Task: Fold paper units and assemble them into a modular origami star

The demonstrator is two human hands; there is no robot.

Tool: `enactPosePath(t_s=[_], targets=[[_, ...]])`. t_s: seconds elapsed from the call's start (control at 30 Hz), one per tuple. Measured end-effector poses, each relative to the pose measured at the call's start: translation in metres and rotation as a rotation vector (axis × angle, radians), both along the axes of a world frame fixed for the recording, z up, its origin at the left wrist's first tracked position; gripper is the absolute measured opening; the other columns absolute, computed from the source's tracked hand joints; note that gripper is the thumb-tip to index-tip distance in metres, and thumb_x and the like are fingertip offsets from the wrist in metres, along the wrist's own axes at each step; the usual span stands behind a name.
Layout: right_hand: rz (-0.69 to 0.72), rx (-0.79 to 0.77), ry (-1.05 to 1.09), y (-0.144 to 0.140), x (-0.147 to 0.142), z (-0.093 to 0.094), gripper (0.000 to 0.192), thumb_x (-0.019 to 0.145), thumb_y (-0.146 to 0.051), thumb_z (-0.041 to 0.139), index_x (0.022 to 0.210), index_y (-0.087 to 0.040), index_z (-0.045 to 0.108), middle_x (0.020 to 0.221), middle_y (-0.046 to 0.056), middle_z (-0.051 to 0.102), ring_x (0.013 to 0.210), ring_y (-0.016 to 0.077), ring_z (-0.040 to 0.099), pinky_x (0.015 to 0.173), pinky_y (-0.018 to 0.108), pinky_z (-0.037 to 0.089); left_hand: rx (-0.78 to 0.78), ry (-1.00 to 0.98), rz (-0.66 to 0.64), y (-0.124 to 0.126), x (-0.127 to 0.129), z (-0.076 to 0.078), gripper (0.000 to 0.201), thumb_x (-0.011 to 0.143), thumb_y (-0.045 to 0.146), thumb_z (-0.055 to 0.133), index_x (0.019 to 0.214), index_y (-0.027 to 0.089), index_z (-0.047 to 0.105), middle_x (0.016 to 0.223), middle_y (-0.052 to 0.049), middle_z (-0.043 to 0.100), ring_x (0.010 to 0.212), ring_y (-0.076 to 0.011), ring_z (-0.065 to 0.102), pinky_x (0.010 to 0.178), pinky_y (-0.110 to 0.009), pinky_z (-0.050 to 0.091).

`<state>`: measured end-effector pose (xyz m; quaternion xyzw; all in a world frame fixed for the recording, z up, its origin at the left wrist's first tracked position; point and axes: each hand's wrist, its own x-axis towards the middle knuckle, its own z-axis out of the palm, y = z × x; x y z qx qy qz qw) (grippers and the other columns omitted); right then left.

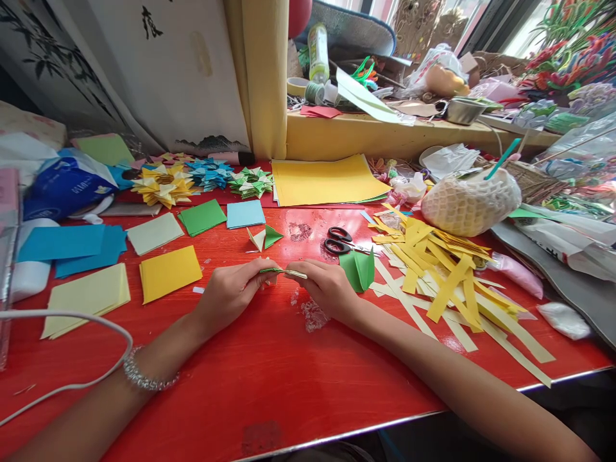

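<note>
Both hands pinch a folded paper strip (283,273) above the red table (269,378). Left hand (230,294) and right hand (327,287) each grip one end. Scissors (342,240) lie just beyond.

The folded paper strip (283,273) is mostly hidden between both hands' fingertips. The white cable (72,317) and the blue paper (62,244) run off the left edge.

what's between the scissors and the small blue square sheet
In the head view, a folded cream-and-green paper piece lies on the red table between the scissors and the blue square.
</note>
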<state>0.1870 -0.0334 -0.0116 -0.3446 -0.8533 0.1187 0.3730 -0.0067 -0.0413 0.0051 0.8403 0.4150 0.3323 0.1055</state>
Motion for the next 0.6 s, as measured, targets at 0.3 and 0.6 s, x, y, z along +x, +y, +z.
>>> enactPosePath(t_s=[0.3, 0.6], targets=[[0.007, 0.079, -0.055, 0.0026, 0.0023, 0.001, 0.022, 0.087, -0.015, 0.039, 0.092, -0.015, 0.06, 0.07, 0.003, 0.062, 0.056, 0.0089, 0.051, 0.051, 0.019, 0.035, -0.035, -0.034, 0.006, 0.0005, -0.0015, -0.0007, 0.018, 0.084, 0.019, 0.044, 0.095, 0.021, 0.058, 0.071, 0.004, 0.068, 0.064, -0.0112, 0.063, 0.061, -0.02, 0.046], [-0.012, 0.244, -0.166, 0.0016, 0.0063, 0.0016, 0.031, 0.086, -0.009, 0.032, 0.097, -0.016, 0.059, 0.057, 0.0, 0.05, 0.045, 0.008, 0.038, 0.044, 0.02, 0.026, -0.091, -0.057, 0.033, 0.0, -0.0011, 0.0011, 0.018, 0.083, 0.022, 0.047, 0.097, 0.023, 0.058, 0.08, 0.003, 0.07, 0.069, -0.0137, 0.065, 0.061, -0.022, 0.047]])
